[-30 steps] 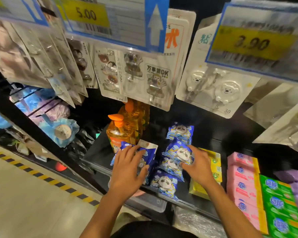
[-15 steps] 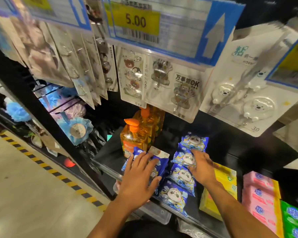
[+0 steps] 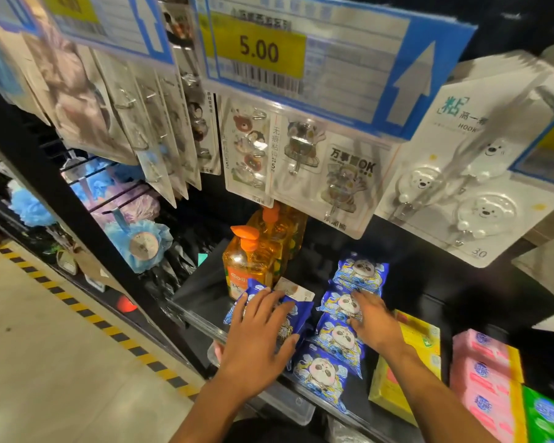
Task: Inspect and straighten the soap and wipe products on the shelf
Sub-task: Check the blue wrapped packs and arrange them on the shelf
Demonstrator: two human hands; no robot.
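Blue wipe packs with a panda face lie in a row (image 3: 339,338) on the black shelf (image 3: 199,289). My left hand (image 3: 259,330) lies flat with spread fingers on a left stack of blue packs (image 3: 298,314), just in front of the orange soap bottles (image 3: 247,266). My right hand (image 3: 370,321) rests with straight fingers on the second pack from the back in the row. Yellow soap boxes (image 3: 419,340) sit right of the row, partly hidden by my right forearm.
Pink soap boxes (image 3: 480,369) and green ones (image 3: 547,417) fill the shelf's right end. Hook packs (image 3: 330,177) and a 5.00 price tag (image 3: 259,52) hang close above. Bath sponges (image 3: 135,244) hang at the left; the aisle floor with a striped line lies below left.
The view has shifted left and moved closer to the shelf. My right hand has slid slightly further back along the row of packs. My left hand stays on the left stack.
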